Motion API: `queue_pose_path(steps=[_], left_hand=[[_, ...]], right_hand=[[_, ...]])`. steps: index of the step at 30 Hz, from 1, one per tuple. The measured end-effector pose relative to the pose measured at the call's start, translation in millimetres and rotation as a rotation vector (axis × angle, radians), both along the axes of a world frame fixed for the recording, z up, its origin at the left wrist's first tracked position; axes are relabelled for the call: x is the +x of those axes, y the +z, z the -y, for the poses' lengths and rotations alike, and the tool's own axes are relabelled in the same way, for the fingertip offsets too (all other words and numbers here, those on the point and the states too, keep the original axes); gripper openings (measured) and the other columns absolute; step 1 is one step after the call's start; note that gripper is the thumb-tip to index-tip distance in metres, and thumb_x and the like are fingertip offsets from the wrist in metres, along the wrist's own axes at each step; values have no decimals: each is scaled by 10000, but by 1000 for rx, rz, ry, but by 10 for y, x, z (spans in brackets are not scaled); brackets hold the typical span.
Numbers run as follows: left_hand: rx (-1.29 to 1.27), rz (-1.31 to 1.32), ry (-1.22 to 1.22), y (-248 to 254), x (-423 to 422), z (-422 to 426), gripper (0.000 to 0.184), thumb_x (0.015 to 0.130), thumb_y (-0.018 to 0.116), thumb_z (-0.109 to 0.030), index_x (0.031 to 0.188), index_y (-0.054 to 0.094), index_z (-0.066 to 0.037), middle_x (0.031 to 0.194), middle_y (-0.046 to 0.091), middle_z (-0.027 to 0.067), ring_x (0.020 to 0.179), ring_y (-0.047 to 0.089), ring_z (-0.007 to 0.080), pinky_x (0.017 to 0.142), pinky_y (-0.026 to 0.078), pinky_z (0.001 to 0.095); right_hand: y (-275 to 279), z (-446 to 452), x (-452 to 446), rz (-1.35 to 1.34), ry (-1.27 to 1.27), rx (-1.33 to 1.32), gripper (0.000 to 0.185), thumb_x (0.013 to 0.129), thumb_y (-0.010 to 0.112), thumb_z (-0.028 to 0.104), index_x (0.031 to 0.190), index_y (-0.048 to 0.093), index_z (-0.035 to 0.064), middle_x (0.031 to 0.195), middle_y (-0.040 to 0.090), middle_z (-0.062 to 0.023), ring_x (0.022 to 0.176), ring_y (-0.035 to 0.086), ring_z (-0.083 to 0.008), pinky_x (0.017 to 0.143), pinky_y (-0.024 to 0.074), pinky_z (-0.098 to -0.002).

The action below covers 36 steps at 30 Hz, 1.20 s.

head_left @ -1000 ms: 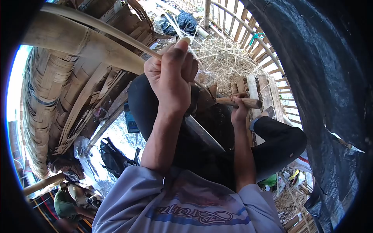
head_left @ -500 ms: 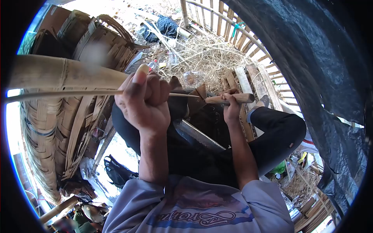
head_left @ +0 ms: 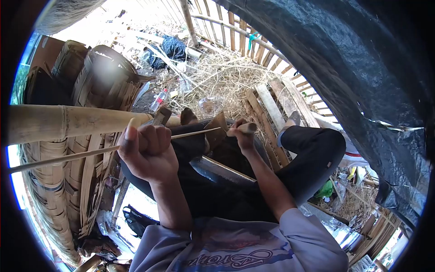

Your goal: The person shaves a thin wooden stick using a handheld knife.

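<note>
My left hand [head_left: 147, 152] is closed in a fist with the thumb up, gripping a thin bamboo strip [head_left: 72, 157]. The strip runs from the left edge through the fist, and its pale far end points toward my right hand [head_left: 244, 136]. That hand is wrapped round the thick wooden handle of a knife [head_left: 248, 128]; the blade is hard to make out. Between the hands is a brown flat piece [head_left: 218, 126], close to the strip's tip. Across my lap lies a silvery, straight-edged piece [head_left: 222, 170], below both hands.
A thick bamboo pole [head_left: 90, 120] stretches in from the left, beyond my left hand. Woven bamboo rolls [head_left: 59, 181] stand on that side. Dry straw [head_left: 235, 75] and wooden slats [head_left: 272, 102] cover the ground ahead. Black plastic sheeting [head_left: 362, 59] hangs at the right.
The whole view has shifted. My left hand and the strip sit lower and further left, the strip now slanting up to the right. The knife handle now points more toward me.
</note>
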<state>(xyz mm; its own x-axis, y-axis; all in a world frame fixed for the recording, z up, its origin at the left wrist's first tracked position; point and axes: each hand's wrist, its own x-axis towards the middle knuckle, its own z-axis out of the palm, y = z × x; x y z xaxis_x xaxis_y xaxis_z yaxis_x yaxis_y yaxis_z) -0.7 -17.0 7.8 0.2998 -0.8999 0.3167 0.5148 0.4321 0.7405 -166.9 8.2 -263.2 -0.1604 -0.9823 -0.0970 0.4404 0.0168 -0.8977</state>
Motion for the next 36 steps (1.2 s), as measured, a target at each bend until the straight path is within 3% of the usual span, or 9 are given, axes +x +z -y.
queue_pose_path(steps=[3,8,16,22,25,28,30,31,36], left_hand=[[-21,-10,-51,5,-22,-1,401,915,397,-168,556,226,-124,437,183,-23,391,95,65,386,108,270],[-17,-17,-46,-7,13,-32,403,912,410,-167,559,219,-127,439,185,-27,392,99,65,388,110,269],[25,-4,-17,-13,4,-25,396,897,431,-158,566,216,-135,450,182,-34,396,117,65,393,127,269],[45,-72,-75,-1,44,12,395,900,433,-192,567,231,-134,452,195,-29,401,131,64,388,132,270],[29,-35,-95,26,-56,33,394,905,431,-204,571,233,-133,448,185,-32,394,128,64,384,130,272],[16,-69,-188,-15,-12,32,241,928,411,-270,792,420,-70,674,437,24,554,383,89,496,322,250],[34,617,129,96,41,-3,354,934,395,-337,1074,449,-16,976,529,106,880,521,155,735,422,311],[71,712,227,160,127,-76,587,916,390,-515,1242,402,-27,1170,507,137,1150,468,262,956,332,376],[127,738,830,-210,1183,-552,469,896,530,-355,1218,429,-30,1160,505,159,1158,464,299,967,358,457]], right_hand=[[98,-14,10,29,-2,277,143,739,620,2,773,520,98,744,518,-6,721,520,-69,679,425,-218],[458,65,-76,228,16,80,152,736,598,-9,803,494,80,787,502,-21,799,518,-101,794,407,-254],[157,22,17,-91,63,241,160,734,659,23,757,512,83,717,517,17,639,516,-56,575,449,-227],[818,105,149,-473,301,-197,181,765,685,42,901,565,29,750,550,28,656,518,-41,580,436,-198],[796,29,357,-429,404,-273,200,770,716,92,892,577,15,712,536,38,621,486,-29,551,421,-197],[657,38,483,-384,424,-33,214,760,733,161,886,628,25,719,592,-29,704,562,-78,625,467,-269],[777,104,532,-359,431,-28,246,778,728,233,827,639,8,644,584,-37,679,560,-68,591,459,-270],[918,137,526,-446,427,26,291,785,720,272,773,625,-3,606,570,-32,651,543,-57,567,448,-271],[786,303,523,-497,367,117,467,762,721,415,618,592,-10,492,525,-23,542,505,-48,483,413,-301]])
